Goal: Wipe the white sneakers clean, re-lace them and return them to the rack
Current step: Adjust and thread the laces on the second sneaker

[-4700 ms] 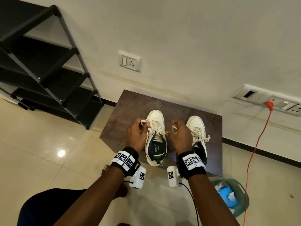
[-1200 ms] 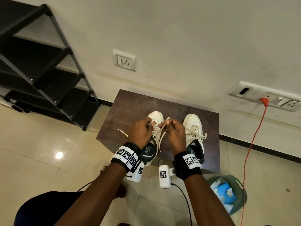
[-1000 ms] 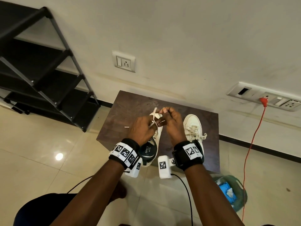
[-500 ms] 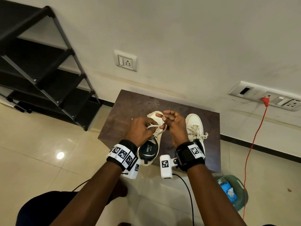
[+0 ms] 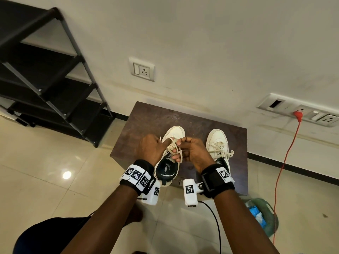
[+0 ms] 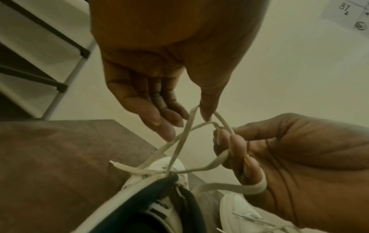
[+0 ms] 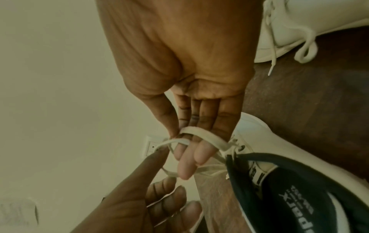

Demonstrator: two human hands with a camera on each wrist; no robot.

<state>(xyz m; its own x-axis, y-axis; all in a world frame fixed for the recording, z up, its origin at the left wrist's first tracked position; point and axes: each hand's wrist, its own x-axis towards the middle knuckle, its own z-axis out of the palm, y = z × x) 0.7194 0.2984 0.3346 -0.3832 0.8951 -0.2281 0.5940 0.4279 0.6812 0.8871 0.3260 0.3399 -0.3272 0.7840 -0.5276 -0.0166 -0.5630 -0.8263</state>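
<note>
Two white sneakers stand on a dark brown table (image 5: 146,121). The left sneaker (image 5: 174,132) has a dark insole, and its heel overhangs the table's front edge. Its shoelace (image 5: 173,146) is drawn up between both hands above the tongue. My left hand (image 5: 166,143) hooks a loop of the shoelace (image 6: 187,126) between thumb and fingers. My right hand (image 5: 178,149) has the shoelace (image 7: 203,135) wound over its fingers, with the thumb pinching it. The right sneaker (image 5: 217,142) stands apart to the right with its laces tied in a bow.
A black shoe rack (image 5: 45,79) stands against the wall at the left, its shelves bare. A red cable (image 5: 286,162) hangs from a wall socket at the right. Below the table's right corner a green bin (image 5: 269,217) holds blue cloth. The floor is tiled.
My hands held the lace ends apart beside the left sneaker; they have come together over it, crossing and looping the lace. The right sneaker has not moved.
</note>
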